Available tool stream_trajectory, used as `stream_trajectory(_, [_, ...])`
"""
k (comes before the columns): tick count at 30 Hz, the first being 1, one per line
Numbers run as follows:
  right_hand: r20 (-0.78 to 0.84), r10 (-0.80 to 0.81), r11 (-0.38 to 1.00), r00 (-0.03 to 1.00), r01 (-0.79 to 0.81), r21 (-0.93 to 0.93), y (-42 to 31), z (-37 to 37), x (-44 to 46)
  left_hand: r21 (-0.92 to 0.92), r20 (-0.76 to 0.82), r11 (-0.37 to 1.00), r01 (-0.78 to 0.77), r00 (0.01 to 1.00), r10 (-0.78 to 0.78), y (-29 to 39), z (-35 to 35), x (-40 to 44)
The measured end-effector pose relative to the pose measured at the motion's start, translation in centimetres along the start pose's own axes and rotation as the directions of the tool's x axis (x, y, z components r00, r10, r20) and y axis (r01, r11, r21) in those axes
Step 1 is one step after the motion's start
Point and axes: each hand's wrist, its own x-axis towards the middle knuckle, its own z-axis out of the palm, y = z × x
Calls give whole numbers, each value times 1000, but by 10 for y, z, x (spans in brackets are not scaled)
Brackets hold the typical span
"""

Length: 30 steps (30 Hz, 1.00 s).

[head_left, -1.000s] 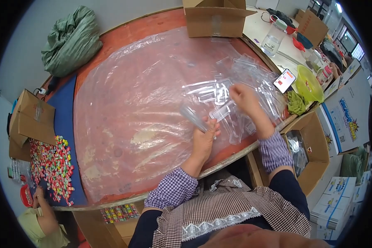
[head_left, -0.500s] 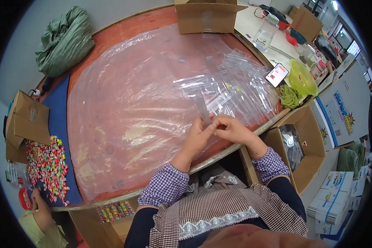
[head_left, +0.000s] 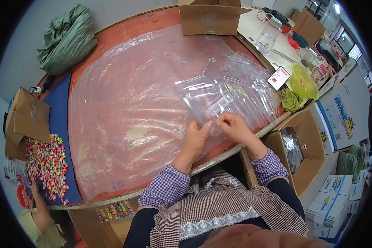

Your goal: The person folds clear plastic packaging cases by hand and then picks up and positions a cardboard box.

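My left hand [head_left: 196, 135] is closed, its thumb and fingers pinching the near end of a long, narrow clear plastic sleeve [head_left: 191, 108]. The sleeve points away from me, tilted to the left over the table. Just to the right, my right hand [head_left: 234, 125] has its fingers curled into a pinch close to the same end; anything between those fingertips is too small to make out. Beyond both hands lies a loose pile of similar clear plastic sleeves [head_left: 252, 97], spread over a plastic sheet [head_left: 124, 103] that covers the red table.
Cardboard boxes stand at the back [head_left: 208, 20], the left [head_left: 31, 115] and by my right arm [head_left: 312, 165]. Small colourful wrapped pieces [head_left: 49, 169] heap at left, near a co-worker's arm [head_left: 39, 206]. A phone [head_left: 279, 77] and green basin [head_left: 304, 82] sit at right.
My hands have moved slightly apart, the right one shifting right. The sleeve in my left hand has tilted further left. The co-worker's arm has shifted at the left.
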Motion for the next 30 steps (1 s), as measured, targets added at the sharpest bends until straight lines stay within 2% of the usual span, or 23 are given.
stream_trajectory(1, [-134,-138,977,981,112,-183,0,-5,7,-8,-69,999,-31,997,31,1,-1,1])
stream_trajectory(2, [-238,-290,909,927,190,-370,1,-14,19,-8,-72,999,-34,997,33,2,0,0])
stream_trajectory(4, [-417,-545,751,727,201,-629,5,-41,51,-136,-123,983,-121,987,104,6,4,-1])
stream_trajectory(6, [-397,-689,632,607,236,-738,10,-73,84,-202,-151,967,-153,981,124,2,6,-4])
stream_trajectory(7, [-400,-687,634,607,230,-738,14,-73,81,-187,-155,973,-138,982,110,-1,6,-4])
stream_trajectory(10, [-186,-531,631,827,238,-738,19,-65,80,-145,-162,980,-135,981,111,4,3,1])
stream_trajectory(11, [-76,-349,836,934,274,-476,2,-51,64,-136,-150,981,-137,982,117,4,4,1])
stream_trajectory(12, [99,-187,964,977,202,-174,-18,-32,43,-127,-137,982,-136,983,118,3,4,0])
stream_trajectory(14, [357,-128,991,925,101,94,-24,-8,25,-122,-131,984,-126,985,110,-1,3,-2])
stream_trajectory(15, [357,-123,991,926,94,98,-20,-6,22,-142,-106,985,-100,991,85,-2,2,-2])
stream_trajectory(18, [372,-40,947,928,-84,311,-1,-1,20,-174,-43,984,-45,998,38,0,1,-2])
stream_trajectory(19, [367,-38,947,929,-84,311,-4,-2,18,-179,-23,984,-22,1000,18,1,2,-4])
stream_trajectory(22, [416,137,855,899,-320,408,-18,-11,10,-202,24,979,23,1000,-19,0,8,-6])
stream_trajectory(23, [416,138,858,899,-318,403,-19,-11,9,-173,13,985,18,1000,-16,-1,8,-7])
stream_trajectory(26, [259,185,942,948,-246,229,-22,-6,9,-109,-17,994,-4,1000,2,-1,6,-4])
stream_trajectory(27, [262,179,943,948,-241,229,-17,-7,14,-70,-81,997,-40,996,35,-1,6,-2])
stream_trajectory(28, [4,-19,999,1000,19,-38,-8,-9,23,-28,-145,997,-72,987,67,-2,6,0])
stream_trajectory(29, [-185,-281,913,942,203,-353,-1,-14,32,14,-208,995,-99,973,99,-3,4,0])
stream_trajectory(30, [-329,-415,823,848,196,-534,2,-27,46,15,-214,995,-96,972,97,-4,1,1])
